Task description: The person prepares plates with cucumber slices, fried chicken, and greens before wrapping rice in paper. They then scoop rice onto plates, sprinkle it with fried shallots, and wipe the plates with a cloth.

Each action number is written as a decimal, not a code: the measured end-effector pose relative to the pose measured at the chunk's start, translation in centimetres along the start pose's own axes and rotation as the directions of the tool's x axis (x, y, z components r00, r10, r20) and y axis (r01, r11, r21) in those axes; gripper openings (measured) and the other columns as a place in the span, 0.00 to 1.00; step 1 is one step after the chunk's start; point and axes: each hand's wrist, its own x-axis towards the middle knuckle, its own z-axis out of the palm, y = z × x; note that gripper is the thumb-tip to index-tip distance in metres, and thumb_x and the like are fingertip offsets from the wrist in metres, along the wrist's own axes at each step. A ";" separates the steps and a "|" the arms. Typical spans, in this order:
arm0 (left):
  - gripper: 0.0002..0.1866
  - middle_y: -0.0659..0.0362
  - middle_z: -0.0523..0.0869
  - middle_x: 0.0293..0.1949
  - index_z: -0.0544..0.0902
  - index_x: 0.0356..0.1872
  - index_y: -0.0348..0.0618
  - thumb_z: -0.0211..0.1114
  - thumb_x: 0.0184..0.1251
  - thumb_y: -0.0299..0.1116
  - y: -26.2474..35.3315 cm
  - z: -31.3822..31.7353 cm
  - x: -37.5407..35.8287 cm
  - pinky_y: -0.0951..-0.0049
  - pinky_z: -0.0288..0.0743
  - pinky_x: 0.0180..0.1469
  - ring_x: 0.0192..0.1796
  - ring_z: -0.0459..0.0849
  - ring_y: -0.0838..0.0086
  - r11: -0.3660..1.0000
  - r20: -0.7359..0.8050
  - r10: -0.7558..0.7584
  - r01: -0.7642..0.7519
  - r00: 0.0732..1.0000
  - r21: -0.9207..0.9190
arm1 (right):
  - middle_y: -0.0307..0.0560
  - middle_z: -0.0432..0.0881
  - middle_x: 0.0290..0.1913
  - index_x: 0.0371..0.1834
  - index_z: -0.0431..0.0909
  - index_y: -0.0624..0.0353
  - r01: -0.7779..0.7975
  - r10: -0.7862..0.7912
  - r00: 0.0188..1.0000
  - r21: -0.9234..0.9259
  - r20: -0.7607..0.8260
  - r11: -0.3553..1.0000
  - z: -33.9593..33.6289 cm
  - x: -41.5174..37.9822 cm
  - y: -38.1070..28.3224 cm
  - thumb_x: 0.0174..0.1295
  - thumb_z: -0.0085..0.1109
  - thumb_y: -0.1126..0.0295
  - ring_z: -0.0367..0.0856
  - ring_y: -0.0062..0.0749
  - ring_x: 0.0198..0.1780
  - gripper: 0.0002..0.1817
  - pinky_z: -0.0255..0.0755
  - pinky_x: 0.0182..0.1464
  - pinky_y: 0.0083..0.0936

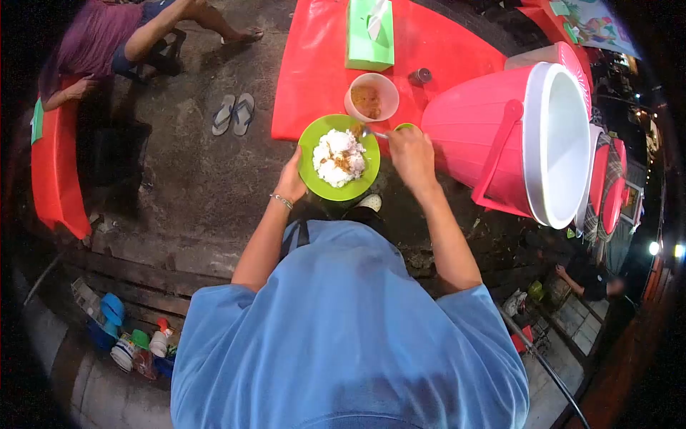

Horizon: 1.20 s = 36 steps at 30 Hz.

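Note:
My left hand (292, 179) grips the left rim of a green plate (308, 168), which is held in front of my body near the table's edge. White rice (332, 154) with some brown topping lies on the plate. My right hand (414, 159) is closed on the handle of a metal spoon (376, 134). The spoon's bowl is over the plate's upper right rim, with brown food at its tip. Just beyond the plate, a white bowl (391, 100) holds brown food. Part of a small green rim (405, 126) shows behind my right hand.
A red-covered table (307, 79) carries a green tissue box (370, 50) and a small dark jar (420, 76). To the right stands a large pink bucket (471, 118). Slippers (233, 114) lie on the floor. A person (107, 36) sits at the upper left; another (589, 282) is at the right.

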 end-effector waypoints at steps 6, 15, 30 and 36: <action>0.28 0.56 0.75 0.65 0.68 0.67 0.40 0.42 0.79 0.52 -0.1 -1.5 0.8 0.64 0.66 0.68 0.64 0.74 0.66 0.998 -0.095 0.058 -0.059 0.994 -0.015 | 0.51 0.81 0.35 0.38 0.82 0.58 -0.204 0.200 0.977 -0.062 -0.071 0.977 1.9 3.8 1.8 0.58 0.58 0.68 0.81 0.46 0.41 0.08 0.76 0.40 0.43; 0.31 0.54 0.71 0.67 0.65 0.69 0.38 0.44 0.78 0.53 2.7 -3.3 2.5 0.61 0.65 0.69 0.67 0.71 0.63 0.971 -0.181 0.241 -0.237 0.954 0.043 | 0.58 0.83 0.23 0.31 0.81 0.70 -0.723 0.547 0.663 0.245 0.512 0.646 7.8 10.7 9.2 0.62 0.49 0.67 0.86 0.44 0.25 0.16 0.79 0.27 0.40; 0.23 0.53 0.73 0.66 0.69 0.66 0.41 0.49 0.76 0.41 1.4 -2.0 6.5 0.54 0.73 0.61 0.63 0.76 0.60 0.752 -0.130 0.542 -0.410 0.830 0.517 | 0.61 0.80 0.31 0.41 0.73 0.63 -0.531 0.634 0.740 0.382 -0.224 0.756 10.0 -3.8 4.4 0.65 0.52 0.63 0.81 0.57 0.32 0.13 0.73 0.36 0.50; 0.20 0.61 0.77 0.37 0.70 0.52 0.42 0.59 0.71 0.46 1.3 -7.4 4.5 0.71 0.76 0.36 0.36 0.78 0.71 0.712 -0.307 0.505 -0.187 0.807 0.677 | 0.58 0.76 0.56 0.61 0.72 0.55 -0.616 0.368 0.693 0.243 0.620 0.749 11.1 -30.7 5.1 0.59 0.57 0.54 0.72 0.52 0.60 0.28 0.65 0.63 0.47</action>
